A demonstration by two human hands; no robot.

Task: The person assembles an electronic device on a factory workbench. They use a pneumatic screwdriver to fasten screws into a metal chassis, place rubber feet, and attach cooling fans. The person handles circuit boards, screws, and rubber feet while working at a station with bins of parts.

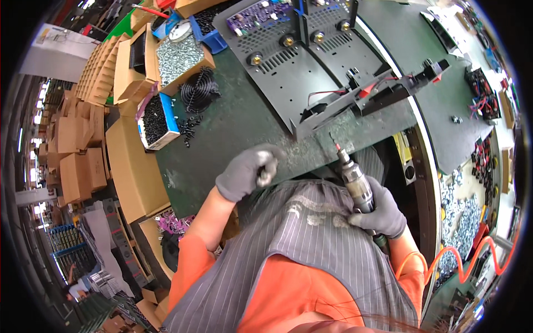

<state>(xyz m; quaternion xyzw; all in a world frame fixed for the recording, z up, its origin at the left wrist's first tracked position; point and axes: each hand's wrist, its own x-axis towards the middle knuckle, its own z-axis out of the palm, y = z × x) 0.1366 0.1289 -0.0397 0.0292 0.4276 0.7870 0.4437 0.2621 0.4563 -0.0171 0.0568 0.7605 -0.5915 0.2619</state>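
Note:
My right hand (384,213), in a grey glove, is wrapped round a pneumatic screwdriver (356,183) whose bit points away from me over the bench edge. My left hand (251,171), gloved too, hovers over the near edge of the dark green bench with its fingers curled in. What those fingers hold, if anything, is too small to make out. Beyond both hands lies a black metal chassis (288,94) with slotted vents, brass-coloured round fittings and a purple circuit board (258,18) at its far end. Red wires and small black parts sit along its near right side.
At the left stand a white-and-blue box of black screws (155,122), a carton of silver screws (179,58) and black round fan guards (200,91). Loose black screws (190,130) lie beside them. An orange coiled air hose (461,261) runs at the lower right.

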